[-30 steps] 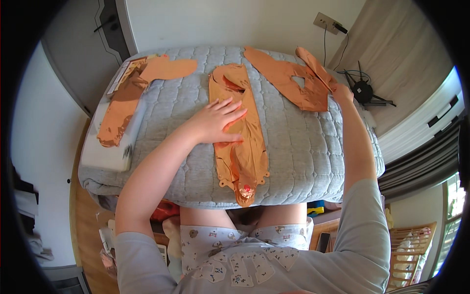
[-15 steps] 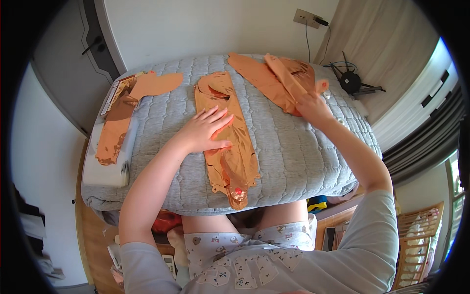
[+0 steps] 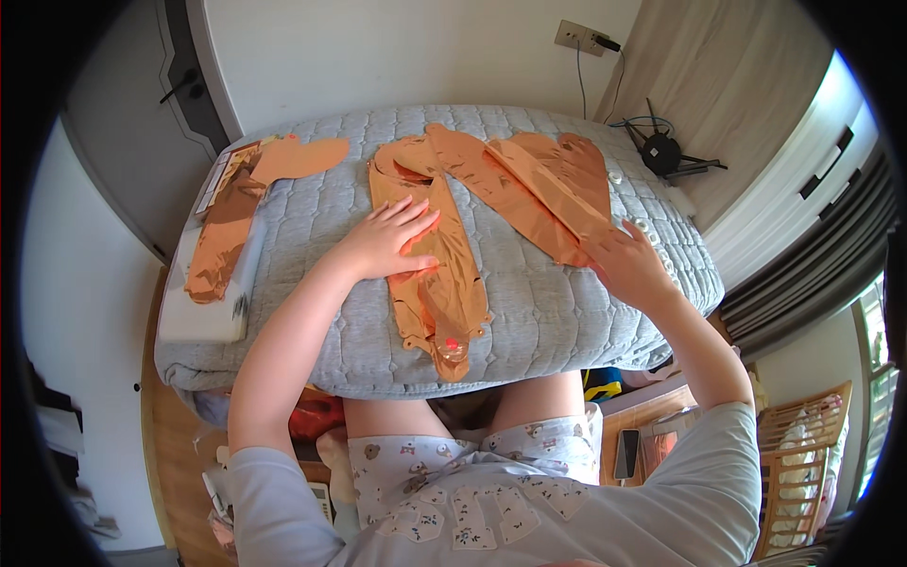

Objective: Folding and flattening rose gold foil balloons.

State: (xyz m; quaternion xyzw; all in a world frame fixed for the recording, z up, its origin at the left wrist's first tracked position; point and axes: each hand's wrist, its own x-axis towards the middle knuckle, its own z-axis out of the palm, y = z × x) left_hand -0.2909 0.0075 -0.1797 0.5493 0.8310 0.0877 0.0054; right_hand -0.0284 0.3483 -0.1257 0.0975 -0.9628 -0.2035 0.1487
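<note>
A flat, uninflated rose-gold foil balloon [image 3: 444, 227] lies lengthwise on the quilted bed, its narrow red-marked tab toward me. My left hand [image 3: 389, 238] rests on it, palm down, fingers spread. To the right, my right hand [image 3: 624, 265] pinches the near end of a second foil balloon [image 3: 510, 194], which is partly folded over itself in a long strip. The far-left tip of that one reaches the top of the middle balloon. Another foil balloon [image 3: 227, 236], bent at an angle, lies at the left side of the bed.
Under the left balloon are a printed sheet [image 3: 222, 180] and a white, flat package [image 3: 203, 321]. Small white rolls [image 3: 661, 248] line the bed's right side. A black device with antennas [image 3: 661, 151] stands beyond the far right corner. A phone [image 3: 627, 454] lies below, at right.
My right hand has moved nearer to me, drawing the right balloon along. That balloon's left tip now meets the middle one. My left hand stays on the middle balloon.
</note>
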